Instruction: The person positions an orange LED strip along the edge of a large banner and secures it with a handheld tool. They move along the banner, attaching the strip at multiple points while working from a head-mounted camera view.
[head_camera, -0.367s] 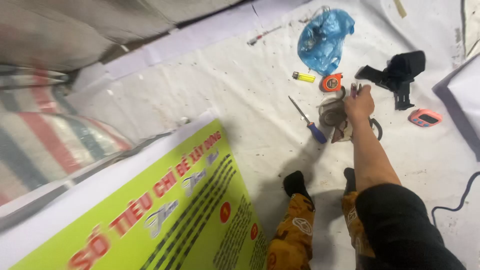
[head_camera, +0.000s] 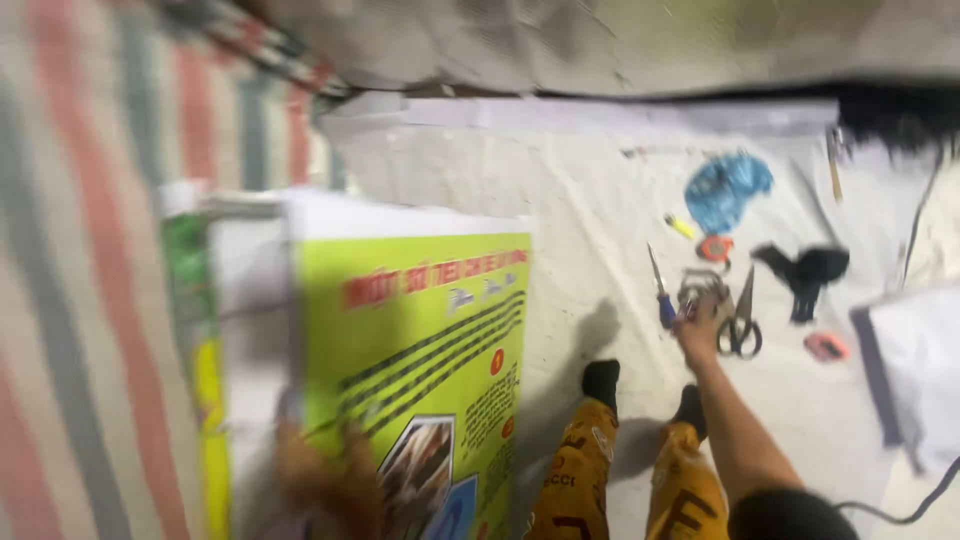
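Right hand (head_camera: 698, 335) stretched out over the white sheet (head_camera: 590, 220) on the floor, resting among small tools; fingers bent down around something small and metallic, too blurred to tell what, or how firmly gripped. Just right of the hand, scissors (head_camera: 741, 325) with dark loop handles and pale pointed blades, lying flat. Just left, a screwdriver (head_camera: 660, 295) with thin shaft and blue handle. Further up, a round orange tape measure (head_camera: 716, 247), a small yellow marker (head_camera: 681, 226), a crumpled blue plastic bag (head_camera: 727, 190). To the right, a black angular tool (head_camera: 808, 272) and a flat pink-orange object (head_camera: 826, 346). Left hand (head_camera: 320, 480) low at the edge of a glossy lime-green poster (head_camera: 420, 340), stiff and flat, printed with red lettering and dark stripes; fingers smeared by blur, grip impossible to tell. Striped woven tarp (head_camera: 90, 250) at far left.
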